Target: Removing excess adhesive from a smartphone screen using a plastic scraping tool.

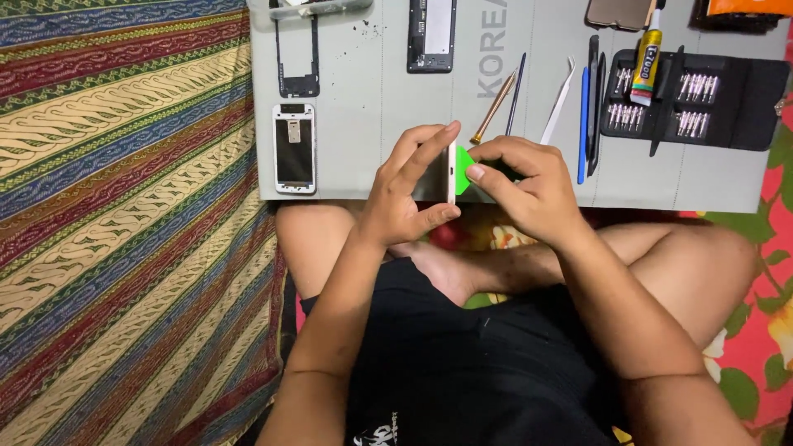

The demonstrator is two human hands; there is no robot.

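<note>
**Pick at phone edge, teardown partly done**

Left hand (405, 186) grips a white phone (450, 172) edge-up at frame centre; right hand (520, 177) pinches a green pick (463, 158) against its seam. Looks still closed. Already apart on the grey mat (363, 83): white front panel (294, 149) and black frame (297, 49), upper left. Black bit case (743, 99), upper right, lies open holding rows of bits

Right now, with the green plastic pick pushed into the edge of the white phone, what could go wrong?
1. The left hand holds the white phone on edge with fingertips only; it may slip while the right hand pushes the green plastic pick.
2. Pushed too deep, the pick might damage parts inside.
3. The phone hangs at the grey work mat's edge above the legs, so it could drop.
</note>
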